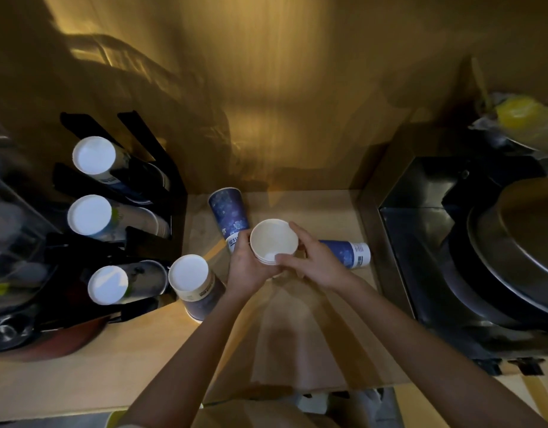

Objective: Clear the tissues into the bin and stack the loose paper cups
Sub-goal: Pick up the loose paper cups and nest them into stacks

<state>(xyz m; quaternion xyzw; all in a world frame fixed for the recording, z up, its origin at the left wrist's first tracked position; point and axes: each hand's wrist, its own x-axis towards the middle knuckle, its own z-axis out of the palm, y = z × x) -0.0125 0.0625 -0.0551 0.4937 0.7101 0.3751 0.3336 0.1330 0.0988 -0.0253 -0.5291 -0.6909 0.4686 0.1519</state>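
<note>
- Left hand (251,267) and right hand (315,261): both gripping the upright cup stack (273,242) above the counter (143,350).
- Stack's lower part: hiding behind fingers; seemingly three rims.

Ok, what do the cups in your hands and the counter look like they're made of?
Cups in hands: likely paper, matte white inside, thin rolled rims nested together. Counter: pale, smooth, wood-look surface, possibly laminate; I cannot tell which.
</note>
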